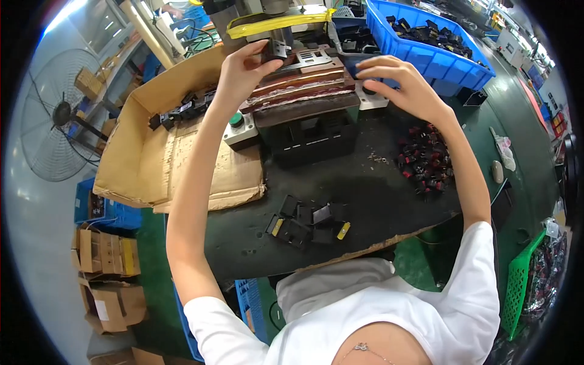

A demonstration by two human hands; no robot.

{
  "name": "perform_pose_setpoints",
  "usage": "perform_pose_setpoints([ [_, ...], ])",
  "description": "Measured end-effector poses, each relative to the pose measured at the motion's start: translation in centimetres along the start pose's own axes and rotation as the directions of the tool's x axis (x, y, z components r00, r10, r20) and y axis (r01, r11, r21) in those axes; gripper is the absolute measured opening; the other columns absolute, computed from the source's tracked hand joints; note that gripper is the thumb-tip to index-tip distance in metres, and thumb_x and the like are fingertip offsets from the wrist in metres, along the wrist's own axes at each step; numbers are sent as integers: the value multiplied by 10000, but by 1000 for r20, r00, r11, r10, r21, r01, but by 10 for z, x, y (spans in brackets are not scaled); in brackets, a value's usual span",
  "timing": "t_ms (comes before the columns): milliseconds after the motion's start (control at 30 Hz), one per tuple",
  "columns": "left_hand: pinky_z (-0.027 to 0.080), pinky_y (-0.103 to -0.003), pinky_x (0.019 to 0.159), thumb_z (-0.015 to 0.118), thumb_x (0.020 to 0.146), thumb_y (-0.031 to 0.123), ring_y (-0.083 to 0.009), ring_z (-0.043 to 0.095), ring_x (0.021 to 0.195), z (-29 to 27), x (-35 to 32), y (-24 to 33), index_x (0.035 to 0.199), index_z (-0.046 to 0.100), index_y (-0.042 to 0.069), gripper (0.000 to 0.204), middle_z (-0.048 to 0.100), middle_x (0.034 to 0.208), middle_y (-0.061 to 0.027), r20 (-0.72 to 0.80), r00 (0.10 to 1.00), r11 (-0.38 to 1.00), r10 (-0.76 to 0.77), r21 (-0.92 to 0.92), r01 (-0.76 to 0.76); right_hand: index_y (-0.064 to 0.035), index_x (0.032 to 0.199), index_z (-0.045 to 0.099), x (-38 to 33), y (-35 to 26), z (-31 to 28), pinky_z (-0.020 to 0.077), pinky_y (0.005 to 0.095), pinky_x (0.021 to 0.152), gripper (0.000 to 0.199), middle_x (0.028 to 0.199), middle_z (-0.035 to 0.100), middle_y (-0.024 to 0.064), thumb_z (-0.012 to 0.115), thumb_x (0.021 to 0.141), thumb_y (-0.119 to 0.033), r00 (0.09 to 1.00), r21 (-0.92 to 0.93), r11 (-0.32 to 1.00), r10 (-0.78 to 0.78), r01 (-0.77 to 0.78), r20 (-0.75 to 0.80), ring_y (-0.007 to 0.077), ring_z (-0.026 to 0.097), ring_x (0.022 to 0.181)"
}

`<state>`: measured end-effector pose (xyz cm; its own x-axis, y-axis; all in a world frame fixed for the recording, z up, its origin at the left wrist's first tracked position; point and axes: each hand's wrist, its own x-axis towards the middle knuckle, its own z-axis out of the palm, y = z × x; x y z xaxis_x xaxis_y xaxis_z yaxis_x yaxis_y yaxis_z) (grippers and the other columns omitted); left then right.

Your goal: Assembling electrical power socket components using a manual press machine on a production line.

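Observation:
Raised at the far left side of the bench machine, my left hand [238, 72] pinches a small black plastic part [277, 51] with a shiny metal piece on it. That part is beside the machine's metal fixture plate [313, 59], below a yellow band [283, 23]. Layered brown boards [298, 87] make up the machine's front. My right hand [406, 84] is open, fingers spread, above the right-hand button box [372, 102], its thumb close to a dark button. Whether the thumb touches that button I cannot tell. The left-hand button box [241, 130] carries a green button.
Several black plastic housings [304, 222] lie near the bench's front edge [365, 246]. Small red-and-black parts [426, 159] are heaped at right, near loose metal bits [378, 159]. A cardboard box [125, 155] with black parts stands left; a full blue crate [465, 72] stands back right.

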<state>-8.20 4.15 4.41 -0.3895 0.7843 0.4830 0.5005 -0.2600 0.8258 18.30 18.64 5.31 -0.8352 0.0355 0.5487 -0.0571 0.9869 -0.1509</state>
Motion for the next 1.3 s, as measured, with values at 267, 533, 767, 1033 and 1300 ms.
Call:
perform_pose_setpoints([
  [267,478,-309,683,708,731,223,-262,595,723,24,33,-22,1046,603,-18,410,628,953,-178,231,885,666,404,589,-458,9,901,635,-52,-4,-36,448,340,819,140,1007,614,112,589,830,-104,992,-1,992,127,-127,-2,261,574,941],
  [533,393,-378,844,627,789,328,-269,557,967,22,23,-16,980,649,43,344,642,970,-117,257,893,551,368,713,-433,10,899,632,-79,13,-46,454,332,809,160,988,620,112,585,833,-129,972,-78,971,231,-228,39,265,586,911],
  [767,360,-385,874,582,826,320,-257,536,993,10,24,-11,1013,650,79,312,627,1033,-79,350,875,497,334,723,-479,5,892,638,-90,24,-34,478,326,750,152,888,635,130,619,776,-91,866,-13,925,361,-380,346,261,608,794],
  [1033,448,-298,606,665,740,101,-232,577,688,63,-66,64,781,623,-16,131,587,744,-117,543,831,945,122,191,-264,20,819,605,-94,33,-19,458,308,609,119,785,565,87,640,765,-80,697,-77,828,514,-556,501,217,577,666],
  [1300,469,-324,648,712,654,46,-251,561,750,59,-125,56,970,582,-10,346,524,889,-110,896,443,977,-30,120,-177,15,783,497,-96,23,-7,443,291,579,176,690,542,86,663,733,-15,740,60,830,458,-554,492,180,547,618],
])
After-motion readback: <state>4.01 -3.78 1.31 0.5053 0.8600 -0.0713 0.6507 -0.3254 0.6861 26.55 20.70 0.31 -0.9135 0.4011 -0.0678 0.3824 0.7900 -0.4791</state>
